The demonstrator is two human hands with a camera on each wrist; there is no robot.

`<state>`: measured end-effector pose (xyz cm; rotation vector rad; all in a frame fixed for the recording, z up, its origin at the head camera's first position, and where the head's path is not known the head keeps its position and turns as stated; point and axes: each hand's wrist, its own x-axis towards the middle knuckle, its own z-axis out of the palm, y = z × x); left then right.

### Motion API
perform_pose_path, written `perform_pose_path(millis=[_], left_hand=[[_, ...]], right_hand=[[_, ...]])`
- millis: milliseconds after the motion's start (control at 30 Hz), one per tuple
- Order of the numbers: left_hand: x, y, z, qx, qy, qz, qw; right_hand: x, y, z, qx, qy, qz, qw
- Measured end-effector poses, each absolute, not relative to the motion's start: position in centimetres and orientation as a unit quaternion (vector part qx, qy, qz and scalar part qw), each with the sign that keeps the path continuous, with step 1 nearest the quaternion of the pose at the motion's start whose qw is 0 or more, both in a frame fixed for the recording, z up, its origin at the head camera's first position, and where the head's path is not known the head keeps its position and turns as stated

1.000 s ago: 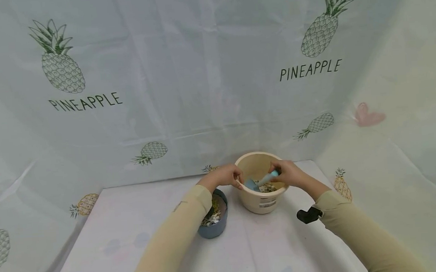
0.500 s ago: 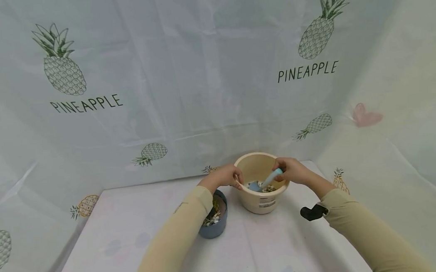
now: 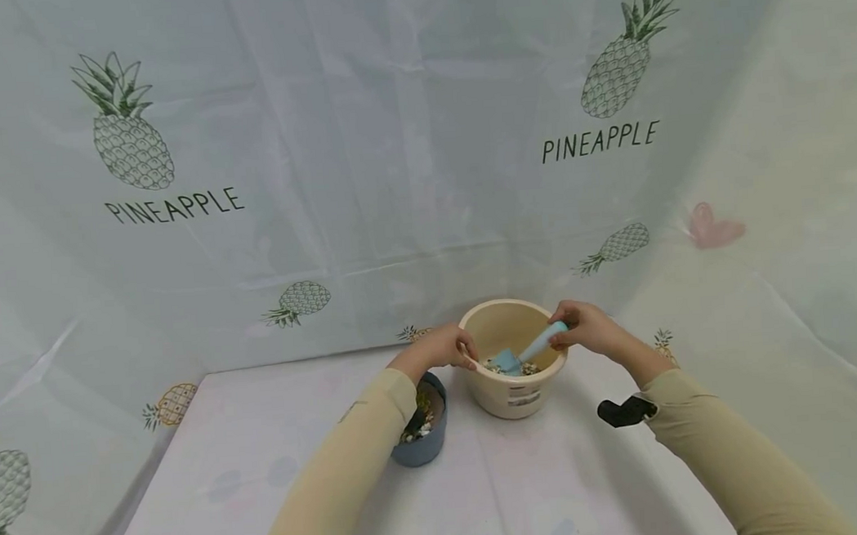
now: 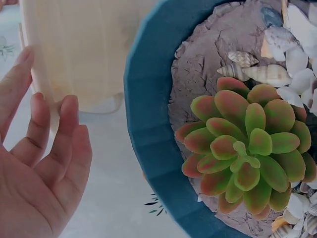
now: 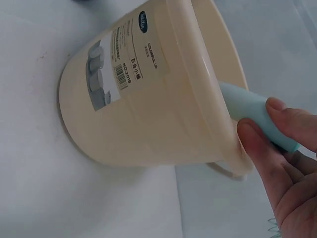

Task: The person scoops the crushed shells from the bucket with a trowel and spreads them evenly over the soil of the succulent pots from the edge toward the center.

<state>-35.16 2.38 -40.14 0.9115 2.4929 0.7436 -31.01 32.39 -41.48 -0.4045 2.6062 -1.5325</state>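
Observation:
A cream plastic bucket (image 3: 489,395) stands upright at the back of the table. My left hand (image 3: 442,348) grips its rim on the left side; in the left wrist view that hand's fingers (image 4: 67,124) bend at the bucket's edge. Between thumb and fingers, my right hand (image 3: 589,329) holds the handle of a light-blue toy shovel (image 3: 544,342). The shovel slants into the bucket, its blade over small pale and brown pieces (image 3: 530,368) that look like shells or pebbles. The right wrist view shows the handle (image 5: 250,110) above the rim; the blade is hidden there.
Left of the bucket, partly under my left forearm, is a blue pot (image 4: 148,124) with grey-brown soil (image 4: 190,74), a green-red succulent (image 4: 257,134) and several shells (image 4: 292,64). A pineapple-print sheet (image 3: 391,139) hangs close behind the white table (image 3: 262,441).
My right hand has moved up and to the right, drawing the shovel's handle with it, and the blade has risen into fuller view. My left hand stays at the rim.

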Motion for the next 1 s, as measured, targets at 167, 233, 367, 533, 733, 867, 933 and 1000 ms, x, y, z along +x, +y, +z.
perform_pose_path(millis=[167,233,367,533,733,867,933,1000], left_hand=[[-35.2,1.9,-40.4,0.314,0.886,0.275,0.204],[-35.2,1.7,-40.6,0.311,0.886,0.276,0.206],[-34.9,1.3,-40.7,0.311,0.884,0.281,0.209],[-34.4,0.6,-40.2,0.317,0.886,0.275,0.196],[-34.0,-0.5,-39.9,0.32,0.892,0.267,0.174],[-33.8,-1.6,-39.8,0.306,0.902,0.258,0.159],[-33.8,-2.3,-39.9,0.3,0.91,0.245,0.146],[-33.7,-3.0,-39.9,0.295,0.916,0.236,0.137]], right_hand=[[-30.5,32.8,-41.8,-0.111,0.836,-0.536,0.043],[-30.3,33.0,-42.0,-0.106,0.83,-0.545,0.041],[-30.1,33.2,-42.3,-0.105,0.824,-0.555,0.034],[-29.9,33.6,-42.6,-0.098,0.815,-0.57,0.026],[-29.2,34.1,-43.2,-0.081,0.806,-0.586,0.015],[-28.7,34.1,-43.5,-0.074,0.801,-0.595,-0.011],[-28.3,34.1,-43.5,-0.071,0.8,-0.595,-0.027],[-28.0,34.0,-43.5,-0.069,0.799,-0.596,-0.039]])
